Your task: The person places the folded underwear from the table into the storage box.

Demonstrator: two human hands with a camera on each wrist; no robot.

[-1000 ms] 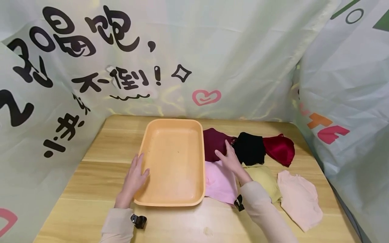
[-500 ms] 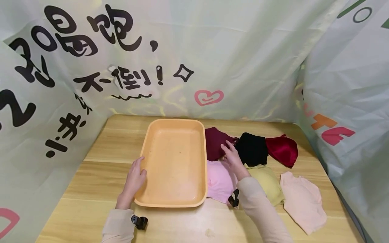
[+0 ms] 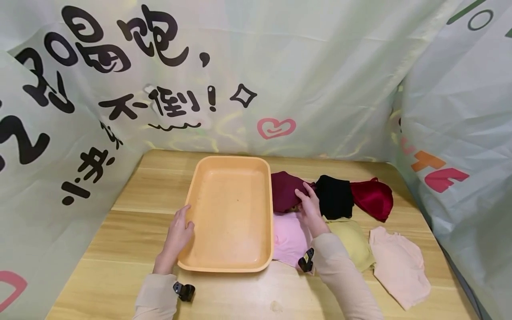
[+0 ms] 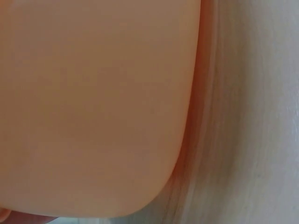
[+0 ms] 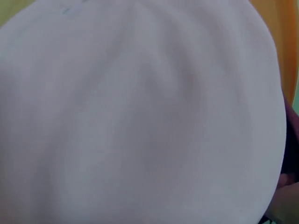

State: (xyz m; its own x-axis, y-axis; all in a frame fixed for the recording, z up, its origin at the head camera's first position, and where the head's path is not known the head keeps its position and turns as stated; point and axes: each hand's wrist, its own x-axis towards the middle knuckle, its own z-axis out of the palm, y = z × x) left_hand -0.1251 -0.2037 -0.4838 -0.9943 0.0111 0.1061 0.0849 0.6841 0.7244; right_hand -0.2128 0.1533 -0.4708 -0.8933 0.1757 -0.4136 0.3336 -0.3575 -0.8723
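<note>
In the head view, my left hand (image 3: 178, 235) holds the left rim of an orange plastic tray (image 3: 270, 222), thumb on the inner side. The tray's outer wall (image 4: 103, 116) fills most of the left wrist view. To its right, my right hand (image 3: 312, 209) grips the right edge of a folded maroon bra (image 3: 286, 191), whose lower edge is slightly raised. Right below it lies a pink bra (image 3: 289, 240), partly under my wrist. Its pale cup (image 5: 149, 116) covers most of the right wrist view, leaving only a bit of the hand visible.
A black bra (image 3: 335, 198) and a shiny red bra (image 3: 372, 200) lie along the back right of the wooden table (image 3: 232, 295). Nearer me are a yellow bra (image 3: 352, 242) and a peach garment (image 3: 400, 266). A printed curtain (image 3: 328, 80) encloses the table.
My right hand has closed from spread fingers onto the maroon bra, whose lower edge has lifted a little. The left hand has barely shifted at the tray's rim. The head view has turned slightly.
</note>
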